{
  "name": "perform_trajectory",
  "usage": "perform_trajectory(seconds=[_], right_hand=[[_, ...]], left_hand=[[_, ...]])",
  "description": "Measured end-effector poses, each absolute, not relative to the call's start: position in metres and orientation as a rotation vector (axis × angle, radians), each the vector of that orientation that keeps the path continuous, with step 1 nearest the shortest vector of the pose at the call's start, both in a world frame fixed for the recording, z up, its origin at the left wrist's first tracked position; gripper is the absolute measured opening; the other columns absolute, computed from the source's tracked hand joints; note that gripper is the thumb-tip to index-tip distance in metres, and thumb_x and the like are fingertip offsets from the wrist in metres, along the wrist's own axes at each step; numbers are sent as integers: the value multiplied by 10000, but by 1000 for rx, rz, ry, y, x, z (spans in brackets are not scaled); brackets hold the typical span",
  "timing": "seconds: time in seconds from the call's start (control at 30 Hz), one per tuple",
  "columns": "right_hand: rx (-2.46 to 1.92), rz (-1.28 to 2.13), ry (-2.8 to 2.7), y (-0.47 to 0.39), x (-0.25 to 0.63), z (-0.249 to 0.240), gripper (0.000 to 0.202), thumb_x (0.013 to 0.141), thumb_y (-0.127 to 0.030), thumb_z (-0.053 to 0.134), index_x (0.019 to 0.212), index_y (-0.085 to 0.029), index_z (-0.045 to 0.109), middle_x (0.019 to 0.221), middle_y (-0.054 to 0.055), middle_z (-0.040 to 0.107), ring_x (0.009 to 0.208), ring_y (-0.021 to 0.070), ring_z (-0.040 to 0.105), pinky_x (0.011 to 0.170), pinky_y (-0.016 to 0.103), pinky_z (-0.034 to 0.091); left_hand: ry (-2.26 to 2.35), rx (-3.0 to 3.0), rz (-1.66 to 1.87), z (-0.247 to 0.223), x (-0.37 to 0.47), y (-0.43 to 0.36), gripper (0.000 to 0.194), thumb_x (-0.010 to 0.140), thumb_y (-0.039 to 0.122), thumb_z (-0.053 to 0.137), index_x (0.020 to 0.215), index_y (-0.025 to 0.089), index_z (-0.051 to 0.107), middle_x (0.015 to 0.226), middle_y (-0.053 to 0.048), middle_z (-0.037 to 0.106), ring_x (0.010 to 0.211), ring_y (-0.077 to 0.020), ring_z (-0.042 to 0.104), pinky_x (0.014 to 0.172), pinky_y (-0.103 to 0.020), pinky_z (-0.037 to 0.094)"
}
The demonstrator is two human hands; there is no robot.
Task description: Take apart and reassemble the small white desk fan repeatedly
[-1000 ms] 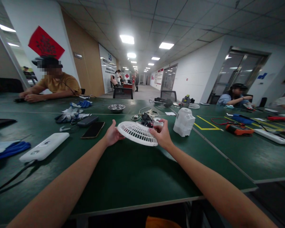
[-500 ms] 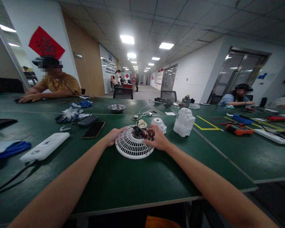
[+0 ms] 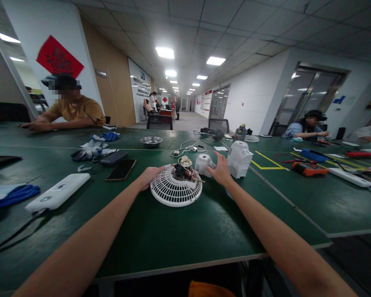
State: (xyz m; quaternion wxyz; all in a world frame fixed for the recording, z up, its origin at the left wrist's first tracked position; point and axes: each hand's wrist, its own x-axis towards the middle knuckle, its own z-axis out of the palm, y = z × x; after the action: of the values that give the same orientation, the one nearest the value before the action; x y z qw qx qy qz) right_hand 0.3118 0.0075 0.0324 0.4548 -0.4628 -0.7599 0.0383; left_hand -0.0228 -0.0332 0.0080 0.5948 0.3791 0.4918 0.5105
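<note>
A round white fan grille (image 3: 176, 192) lies on the green table, with a dark motor and wires (image 3: 184, 171) on top of it. My left hand (image 3: 149, 177) grips the grille's left edge. Just right of the grille, my right hand (image 3: 221, 170) is open, its thumb and fingers spread beside a small white domed cover (image 3: 203, 163); whether they touch it is unclear. A taller white plastic housing (image 3: 240, 159) stands to the right of that hand. Behind the motor lies a coiled white cable (image 3: 187, 147).
A phone (image 3: 120, 169), a white power bank (image 3: 58, 192) and gloves (image 3: 91, 150) are on the left. A metal bowl (image 3: 151, 141) sits farther back. On the right lies an orange multimeter (image 3: 309, 168). One person sits at far left, another at far right.
My right hand has let go of the motor parts on the grille and moved right, opening beside the small domed cover. My left hand has stayed at the grille's edge.
</note>
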Motion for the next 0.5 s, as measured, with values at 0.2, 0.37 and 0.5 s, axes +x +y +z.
perform_trajectory(seconds=[0.2, 0.37, 0.5], right_hand=[[-1217, 411, -1900, 19, 321, 13, 840, 567, -250, 801, 1319, -198, 429, 1250, 121, 565, 1177, 308, 516, 1052, 503, 325], [-1243, 594, -1746, 17, 322, 16, 820, 489, -206, 840, 1230, -227, 489, 966, 32, 650, 938, 253, 616, 956, 463, 414], [-1205, 1065, -1350, 17, 319, 24, 680, 580, -281, 795, 1182, -242, 480, 867, -4, 639, 794, 201, 618, 815, 381, 495]], left_hand=[[1189, 946, 1201, 6, -23, -33, 299, 709, 321, 782, 858, 77, 694, 720, -94, 718, 592, -181, 679, 541, -280, 538], [1195, 961, 1186, 5, -24, -32, 305, 700, 335, 787, 841, 83, 690, 701, -85, 710, 570, -173, 669, 524, -276, 534], [1189, 972, 1186, 2, -27, -29, 312, 707, 342, 781, 856, 85, 688, 729, -98, 716, 599, -182, 681, 548, -287, 547]])
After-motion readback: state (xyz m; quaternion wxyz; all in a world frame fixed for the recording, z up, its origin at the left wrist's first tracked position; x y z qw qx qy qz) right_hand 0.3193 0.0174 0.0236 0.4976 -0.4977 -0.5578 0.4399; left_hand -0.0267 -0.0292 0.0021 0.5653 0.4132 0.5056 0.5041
